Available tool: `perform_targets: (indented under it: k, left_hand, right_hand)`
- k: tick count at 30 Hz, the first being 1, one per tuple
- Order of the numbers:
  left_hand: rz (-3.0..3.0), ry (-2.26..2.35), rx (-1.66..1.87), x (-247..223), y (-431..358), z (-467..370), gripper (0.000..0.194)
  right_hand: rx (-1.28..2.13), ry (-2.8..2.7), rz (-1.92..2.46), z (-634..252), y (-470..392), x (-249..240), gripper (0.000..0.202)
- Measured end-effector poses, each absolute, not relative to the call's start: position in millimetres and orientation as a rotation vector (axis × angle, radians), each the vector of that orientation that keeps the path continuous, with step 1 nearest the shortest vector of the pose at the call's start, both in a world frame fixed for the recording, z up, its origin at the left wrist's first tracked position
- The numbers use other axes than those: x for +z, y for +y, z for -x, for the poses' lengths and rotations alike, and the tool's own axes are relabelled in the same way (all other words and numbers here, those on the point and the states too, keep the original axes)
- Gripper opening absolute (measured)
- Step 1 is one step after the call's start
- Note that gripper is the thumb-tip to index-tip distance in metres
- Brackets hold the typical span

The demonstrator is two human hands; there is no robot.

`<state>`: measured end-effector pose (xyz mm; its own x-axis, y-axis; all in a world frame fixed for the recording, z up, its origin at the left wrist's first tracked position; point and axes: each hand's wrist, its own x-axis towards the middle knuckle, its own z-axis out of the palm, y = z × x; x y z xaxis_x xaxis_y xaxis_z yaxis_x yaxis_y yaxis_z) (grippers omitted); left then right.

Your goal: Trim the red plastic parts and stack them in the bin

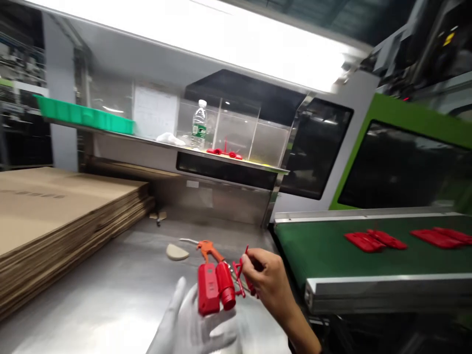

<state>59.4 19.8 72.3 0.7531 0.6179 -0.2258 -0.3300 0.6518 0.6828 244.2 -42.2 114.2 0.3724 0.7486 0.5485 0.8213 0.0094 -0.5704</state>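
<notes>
Pinches a thin red stem [240, 284] in the right hand [271, 278], likely to spare the red parts [208, 290] from handling; spreads the gloved left hand [184, 319], unclenched, beneath them above the bench [121, 275], perhaps for support.

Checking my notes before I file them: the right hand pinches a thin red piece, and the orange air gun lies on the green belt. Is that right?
The orange air gun isn't on the green belt; the head view shows it on the metal table. The right hand does pinch a thin red piece.
</notes>
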Motion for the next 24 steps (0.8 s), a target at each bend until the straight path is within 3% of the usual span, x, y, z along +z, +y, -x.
perform_targets:
  k: [4,8,10,14,17,24]
  left_hand:
    - [-0.436,0.582,0.691,81.7,26.1,-49.0,0.07]
    - [-0.491,0.64,0.918,75.9,29.3,-32.0,0.114]
    - [-0.618,0.671,0.911,71.7,28.4,-26.5,0.111]
    - [-0.911,0.675,0.825,71.0,27.9,-23.5,0.075]
    - [-0.973,0.661,0.773,74.0,27.5,-23.9,0.063]
    - [-0.742,0.63,0.797,85.2,17.0,-25.0,0.104]
  right_hand:
    - [0.171,-1.458,1.533,-221.2,-37.6,101.1,0.029]
    - [0.455,-1.284,1.415,-241.1,-48.3,73.0,0.036]
    - [0.596,-1.192,1.382,-245.1,-56.6,53.7,0.042]
    - [0.721,-1.103,1.294,-231.7,-69.1,29.4,0.045]
    - [0.746,-1.003,1.21,-222.2,-71.7,25.4,0.048]
    - [0.859,-0.671,1.013,-225.9,-69.9,11.4,0.047]
